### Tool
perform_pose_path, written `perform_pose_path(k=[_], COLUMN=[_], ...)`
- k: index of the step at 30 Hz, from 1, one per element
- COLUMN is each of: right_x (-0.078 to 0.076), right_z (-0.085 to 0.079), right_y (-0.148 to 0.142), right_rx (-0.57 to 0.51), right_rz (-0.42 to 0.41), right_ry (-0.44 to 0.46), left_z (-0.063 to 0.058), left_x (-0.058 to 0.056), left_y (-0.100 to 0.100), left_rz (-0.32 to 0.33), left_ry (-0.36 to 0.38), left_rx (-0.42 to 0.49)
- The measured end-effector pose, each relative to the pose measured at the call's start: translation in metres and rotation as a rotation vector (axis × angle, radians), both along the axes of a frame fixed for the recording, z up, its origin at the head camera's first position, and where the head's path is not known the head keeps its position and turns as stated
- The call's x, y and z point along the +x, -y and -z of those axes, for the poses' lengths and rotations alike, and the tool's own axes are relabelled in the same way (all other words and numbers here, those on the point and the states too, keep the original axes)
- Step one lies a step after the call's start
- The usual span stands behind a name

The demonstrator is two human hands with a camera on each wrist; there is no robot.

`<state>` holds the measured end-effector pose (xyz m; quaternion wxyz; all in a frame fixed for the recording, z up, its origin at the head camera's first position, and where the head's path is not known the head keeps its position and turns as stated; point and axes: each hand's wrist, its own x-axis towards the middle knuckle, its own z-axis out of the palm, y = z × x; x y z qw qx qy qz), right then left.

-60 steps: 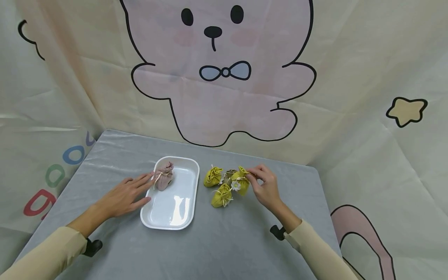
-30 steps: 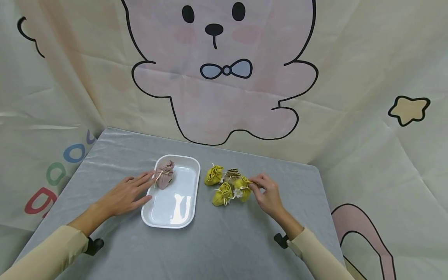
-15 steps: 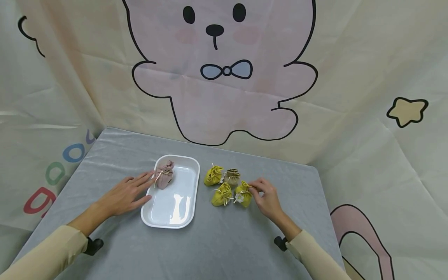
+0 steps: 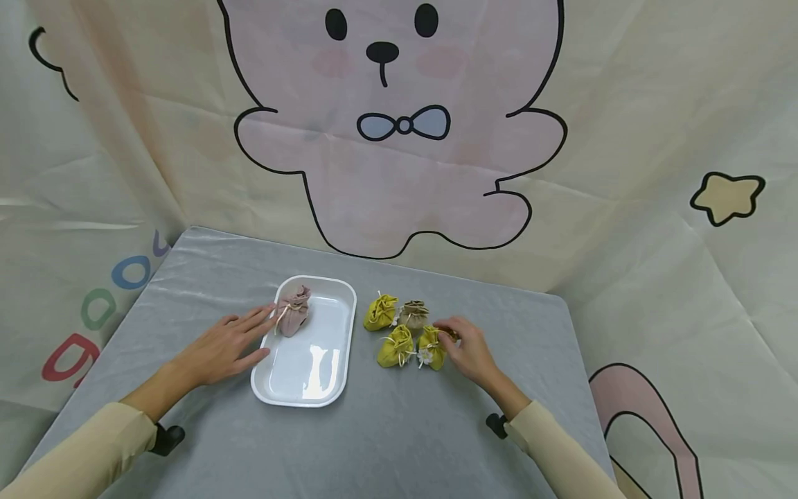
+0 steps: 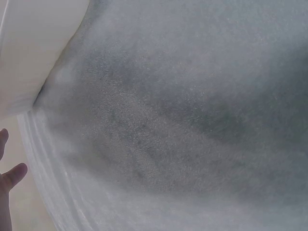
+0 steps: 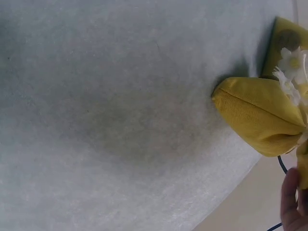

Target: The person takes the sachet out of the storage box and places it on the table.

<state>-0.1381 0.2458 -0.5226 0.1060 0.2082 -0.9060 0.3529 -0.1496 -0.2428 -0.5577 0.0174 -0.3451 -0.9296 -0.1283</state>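
Note:
My left hand lies with fairly straight fingers over the left rim of a white tray. Its fingertips are right by a dusty-pink drawstring pouch inside the tray. At the right, my right hand pinches the gathered top of a yellow-green drawstring pouch with a white flower. The right wrist view shows this pouch with the thumb at its neck. Beside it are two more yellow-green pouches, one in front and one behind, and a tan pouch.
A grey cloth covers the table. Behind it hangs a pale curtain printed with a bear. The tray stands left of the pouch group, with a strip of table between them.
My right hand has brought its yellow-green pouch forward and down, from beside the tan pouch to the front right of the group. My left hand and the tray have stayed put.

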Motion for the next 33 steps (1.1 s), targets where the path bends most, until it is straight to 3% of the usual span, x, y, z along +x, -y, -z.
perform_pose_path(k=[6, 14, 33], right_x=[-0.002, -0.014, -0.049], right_z=[-0.009, -0.031, -0.075], right_y=[0.005, 0.026, 0.104], right_rx=[0.067, 0.069, -0.067], right_rz=[-0.011, -0.036, -0.179], right_ry=[0.048, 0.061, 0.099], left_z=[-0.002, -0.003, -0.004], left_x=[-0.002, -0.002, 0.001], left_y=[0.000, 0.000, -0.001], left_rz=[0.003, -0.001, 0.002], left_ry=[-0.014, 0.002, 0.011], left_rx=[0.001, -0.014, -0.008])
